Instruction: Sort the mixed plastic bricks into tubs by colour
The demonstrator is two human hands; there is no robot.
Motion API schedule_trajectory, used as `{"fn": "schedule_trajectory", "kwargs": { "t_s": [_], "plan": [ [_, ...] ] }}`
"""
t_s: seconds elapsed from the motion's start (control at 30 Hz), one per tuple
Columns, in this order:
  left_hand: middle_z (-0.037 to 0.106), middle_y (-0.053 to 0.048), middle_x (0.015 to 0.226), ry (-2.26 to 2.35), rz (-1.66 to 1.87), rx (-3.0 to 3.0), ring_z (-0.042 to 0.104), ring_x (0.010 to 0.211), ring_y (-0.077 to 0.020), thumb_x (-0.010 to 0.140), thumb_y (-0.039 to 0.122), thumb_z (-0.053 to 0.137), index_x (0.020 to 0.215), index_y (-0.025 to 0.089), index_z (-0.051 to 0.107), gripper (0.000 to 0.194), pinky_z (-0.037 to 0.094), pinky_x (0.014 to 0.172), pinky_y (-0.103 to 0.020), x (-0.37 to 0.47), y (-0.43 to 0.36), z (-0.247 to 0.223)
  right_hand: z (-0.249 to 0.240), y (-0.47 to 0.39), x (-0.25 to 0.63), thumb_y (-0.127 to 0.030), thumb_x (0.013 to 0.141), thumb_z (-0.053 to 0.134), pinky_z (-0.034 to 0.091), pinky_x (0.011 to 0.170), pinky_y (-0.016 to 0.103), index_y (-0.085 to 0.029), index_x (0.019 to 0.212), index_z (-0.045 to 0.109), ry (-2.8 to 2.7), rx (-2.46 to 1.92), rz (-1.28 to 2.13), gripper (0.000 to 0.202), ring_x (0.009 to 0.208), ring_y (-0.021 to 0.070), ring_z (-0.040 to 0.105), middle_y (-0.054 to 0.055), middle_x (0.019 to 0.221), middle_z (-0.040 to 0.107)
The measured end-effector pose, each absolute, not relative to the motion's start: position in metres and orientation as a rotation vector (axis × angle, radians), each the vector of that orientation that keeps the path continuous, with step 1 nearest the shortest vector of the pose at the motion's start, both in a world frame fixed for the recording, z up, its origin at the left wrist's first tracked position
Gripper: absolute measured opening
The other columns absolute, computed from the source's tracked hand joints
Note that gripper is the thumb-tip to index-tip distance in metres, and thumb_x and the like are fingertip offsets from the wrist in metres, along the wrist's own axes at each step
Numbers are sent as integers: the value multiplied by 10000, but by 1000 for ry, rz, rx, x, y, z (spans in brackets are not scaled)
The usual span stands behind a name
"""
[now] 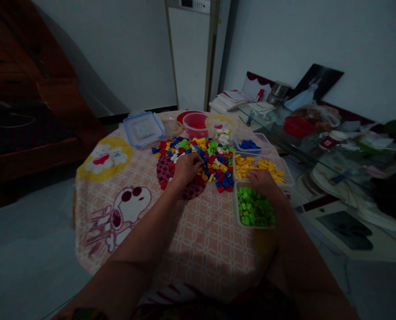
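A loose pile of mixed toy building bricks (214,161) in red, blue, yellow, green and white lies on the round table. My left hand (187,169) is at the pile's near left side, fingers curled together among the bricks; what they hold, if anything, is hidden. My right hand (263,182) hangs at the near edge of a clear tub of yellow bricks (243,163), its fingers drawn together, with no brick distinguishable in them. Just nearer stands a tub of green bricks (253,209), partly covered by my right forearm. Beyond the yellow ones, blue bricks (249,145) sit in another clear tub.
White bricks (223,134) and a round pink-looking tub (195,124) stand at the far side. A blue-rimmed lid (144,129) lies far left on the patterned tablecloth (198,235). A cluttered glass-topped table (274,122) stands to the right, a wooden bench (58,102) to the left.
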State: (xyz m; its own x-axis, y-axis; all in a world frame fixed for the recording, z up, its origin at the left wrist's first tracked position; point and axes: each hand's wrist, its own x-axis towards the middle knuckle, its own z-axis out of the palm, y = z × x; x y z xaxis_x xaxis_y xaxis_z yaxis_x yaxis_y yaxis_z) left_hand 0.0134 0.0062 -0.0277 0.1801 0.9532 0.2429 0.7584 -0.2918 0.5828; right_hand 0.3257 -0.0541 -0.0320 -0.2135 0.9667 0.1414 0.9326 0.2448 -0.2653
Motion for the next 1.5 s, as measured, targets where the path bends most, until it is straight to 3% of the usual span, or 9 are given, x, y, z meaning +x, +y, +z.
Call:
{"fn": "schedule_trajectory", "kwargs": {
  "t_s": [0.2,0.4,0.77,0.97,1.17,1.27,1.43,1.5],
  "plan": [
    [806,-79,1058,1683,508,2231,734,1002,-270,837,175,683,1116,196,762,291,530,874,-338,14,4,-33,-31,-54,326,-264,968,424,298,651,313,-215,667,553,-2245,-1773,195,331,654,176,501,56,683,619],
    [797,-85,1101,1714,545,2225,733,1054,-280,834,156,640,1166,209,741,351,549,894,-350,19,1,-36,-31,-54,326,-263,974,422,300,657,309,-210,673,566,-2256,-1764,188,338,659,176,510,59,686,624],
    [808,-57,913,1499,872,2079,734,834,-215,804,177,677,943,177,772,168,551,811,-307,10,15,-42,-24,-57,319,-249,985,411,295,675,312,-214,679,534,-2263,-1822,185,332,664,173,497,58,694,607],
    [794,-44,879,1248,1102,1892,718,770,-172,827,210,677,970,163,771,177,537,700,-249,34,0,-39,-27,-55,319,-243,971,411,295,668,314,-213,675,546,-2274,-1813,157,327,669,177,496,63,704,629],
    [772,-31,811,1041,1062,1776,703,691,-144,834,184,690,980,157,761,164,538,637,-226,72,-17,-46,-28,-54,320,-238,988,420,302,673,319,-204,711,592,-2286,-1846,143,327,678,181,522,73,723,640],
    [782,-43,857,999,998,1738,729,736,-156,833,143,677,1011,157,759,196,582,695,-254,92,-22,-50,-29,-54,321,-246,996,419,308,677,323,-203,727,601,-2276,-1856,164,328,677,186,525,82,739,647],
    [764,-112,1201,872,1020,1790,751,1031,-204,853,101,642,1213,171,720,375,609,922,-340,108,-28,-50,-31,-54,324,-257,993,427,316,676,321,-213,716,588,-2278,-1792,147,323,684,193,518,73,719,639],
    [754,-106,1203,920,1017,1891,736,1056,-206,858,90,621,1209,182,722,376,595,954,-355,103,-30,-48,-31,-54,324,-253,989,431,309,668,323,-218,699,576,-2277,-1785,149,326,670,192,509,66,705,630]
  ]
}}
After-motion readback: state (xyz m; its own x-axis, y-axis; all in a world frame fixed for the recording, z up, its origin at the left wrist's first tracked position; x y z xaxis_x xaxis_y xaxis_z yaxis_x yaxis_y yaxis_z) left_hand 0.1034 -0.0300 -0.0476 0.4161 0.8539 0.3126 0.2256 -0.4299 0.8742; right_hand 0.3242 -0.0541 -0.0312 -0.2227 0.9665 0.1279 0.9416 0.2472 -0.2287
